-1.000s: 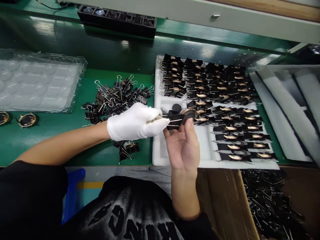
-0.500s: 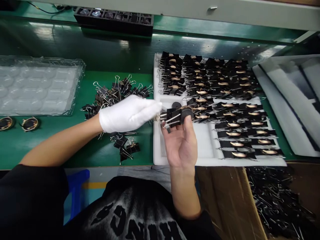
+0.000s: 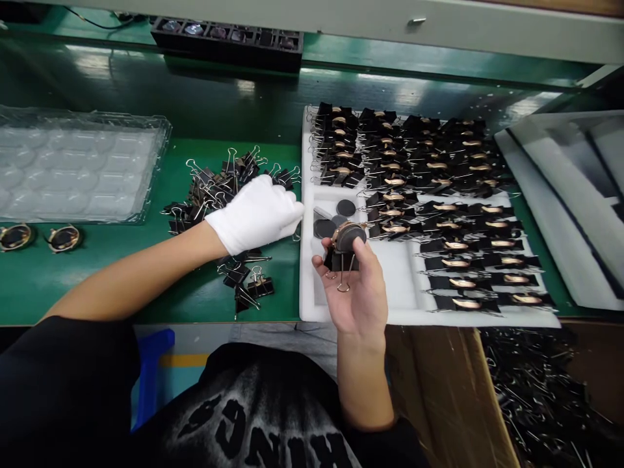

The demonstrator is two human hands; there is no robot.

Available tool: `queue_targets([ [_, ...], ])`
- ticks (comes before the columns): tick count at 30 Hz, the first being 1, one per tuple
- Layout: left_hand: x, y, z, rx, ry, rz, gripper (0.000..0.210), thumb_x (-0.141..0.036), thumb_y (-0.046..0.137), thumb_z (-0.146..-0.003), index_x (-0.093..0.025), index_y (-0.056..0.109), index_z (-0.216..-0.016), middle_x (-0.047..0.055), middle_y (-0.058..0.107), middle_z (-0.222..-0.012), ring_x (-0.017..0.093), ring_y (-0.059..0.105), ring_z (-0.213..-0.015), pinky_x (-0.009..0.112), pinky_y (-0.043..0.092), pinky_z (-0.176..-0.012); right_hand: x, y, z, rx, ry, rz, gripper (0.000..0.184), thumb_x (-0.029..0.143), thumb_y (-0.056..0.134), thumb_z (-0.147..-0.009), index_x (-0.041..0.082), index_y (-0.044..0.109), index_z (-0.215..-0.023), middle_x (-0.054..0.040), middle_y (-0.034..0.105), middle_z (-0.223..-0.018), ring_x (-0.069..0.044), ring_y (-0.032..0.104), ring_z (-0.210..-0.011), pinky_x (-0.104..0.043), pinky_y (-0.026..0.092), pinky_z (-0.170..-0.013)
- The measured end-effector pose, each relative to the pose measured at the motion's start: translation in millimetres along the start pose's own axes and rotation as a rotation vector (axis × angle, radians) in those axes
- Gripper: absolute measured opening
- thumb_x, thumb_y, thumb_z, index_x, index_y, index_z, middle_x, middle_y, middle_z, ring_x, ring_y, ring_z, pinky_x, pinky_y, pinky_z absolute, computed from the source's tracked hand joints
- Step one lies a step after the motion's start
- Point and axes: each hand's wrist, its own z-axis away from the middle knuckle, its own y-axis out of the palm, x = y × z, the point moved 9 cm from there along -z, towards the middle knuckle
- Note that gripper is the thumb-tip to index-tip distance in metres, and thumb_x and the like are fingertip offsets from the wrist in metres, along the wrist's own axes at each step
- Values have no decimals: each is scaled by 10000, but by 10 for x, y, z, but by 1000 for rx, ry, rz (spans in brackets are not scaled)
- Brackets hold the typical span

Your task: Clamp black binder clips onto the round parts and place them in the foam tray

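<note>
My right hand [image 3: 358, 292] holds a round gold-rimmed watch case [image 3: 342, 229] with a dark disc on its face. A black binder clip [image 3: 345, 261] grips the lower edge of the case, its wire handles pointing down at the palm. My left hand [image 3: 266, 214], in a white glove, is over the right part of a pile of loose binder clips [image 3: 214, 188]. Its fingers are curled closed, and whatever may be inside them is hidden. Beneath the held case, several dark discs [image 3: 346, 207] lie in a compartment of the white foam tray [image 3: 400, 279].
Rows of clipped gold cases [image 3: 455, 262] fill much of the foam tray. A clear plastic tray [image 3: 73, 175] lies at left, with two gold-rimmed cases [image 3: 65, 238] in front. Foam sheets [image 3: 546, 195] lean at right, above a box of clips [image 3: 541, 383]. A black divided box [image 3: 229, 45] stands behind.
My left hand has drawn back leftwards from the held case and curled its fingers. My right hand has turned the case, so the clip's handles now point down and the disc faces me.
</note>
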Motion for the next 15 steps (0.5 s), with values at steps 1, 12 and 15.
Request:
queue_targets([
  [1,72,-81,12,-62,-73,77,321,-286,496,-1010,-154,708,-808,96,719,-734,248,703,-715,375,406,-676,3,6,9,19,-5,18,232,435,826,-855,254,768,-989,-10,758,-1005,-165,734,-956,-283,642,-709],
  [12,144,-426,206,-145,-356,883,356,-415,537,-1006,-195,647,-748,-32,646,-605,94,580,-539,250,403,-586,53,141,100,203,-98,217,259,478,856,-846,270,805,-991,-29,797,-1054,-229,740,-1054,-486,639,-1015],
  [15,102,-455,199,-77,-245,697,469,-497,453,-1005,-207,627,-682,-32,556,-550,100,495,-512,274,329,-570,97,84,95,169,-148,278,292,484,887,-812,263,820,-991,-32,803,-1066,-220,740,-1026,-467,625,-1028],
])
